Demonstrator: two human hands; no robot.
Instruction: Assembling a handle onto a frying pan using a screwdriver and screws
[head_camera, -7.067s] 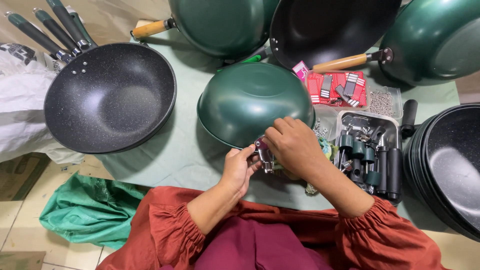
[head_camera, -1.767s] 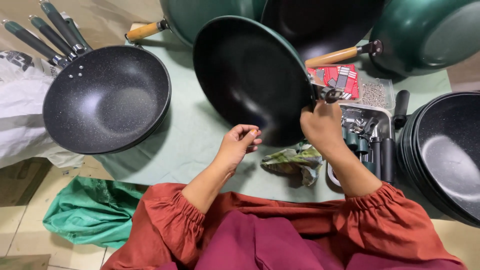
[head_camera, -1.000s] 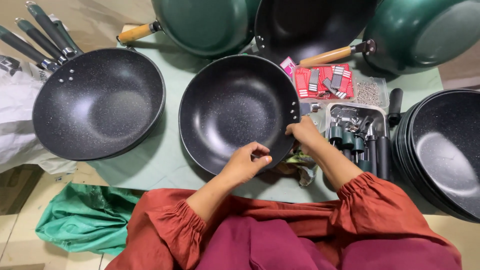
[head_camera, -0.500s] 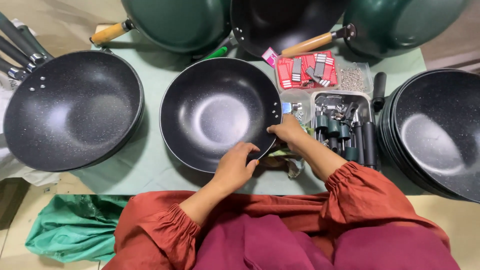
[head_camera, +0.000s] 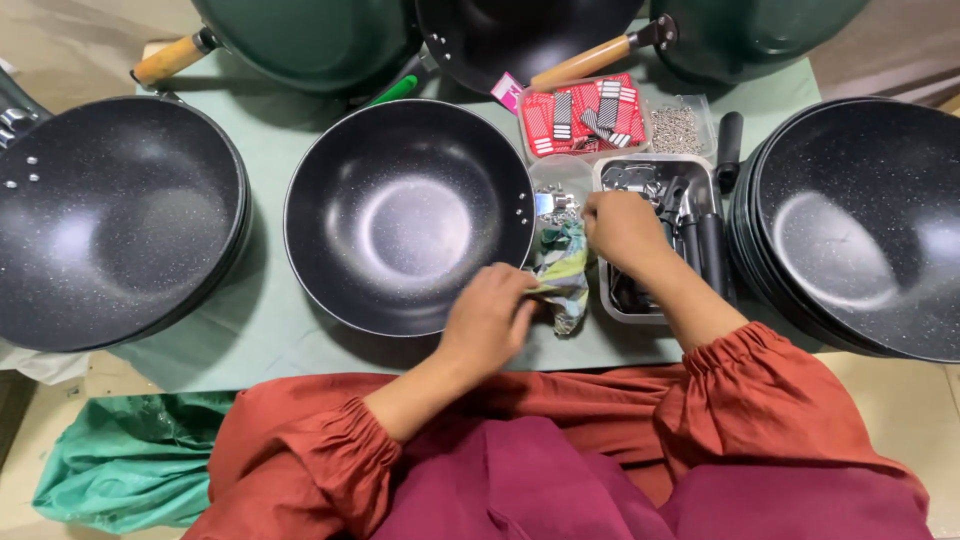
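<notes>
The left hand is resting at the near right rim of the middle wok, its fingers curled onto a crumpled green bag lying just beside that rim; whether they are pinching it I cannot tell. The right hand is hovering over the left edge of a grey tray of black handles, fingers bent down; what it is gripping, if anything, is hidden. The wok is sitting mouth up on the green mat, handle bracket pointing at the tray. A wok stack is crowding the left and another stack the right, leaving narrow strips of mat between. A red packet box is lying behind the tray.
</notes>
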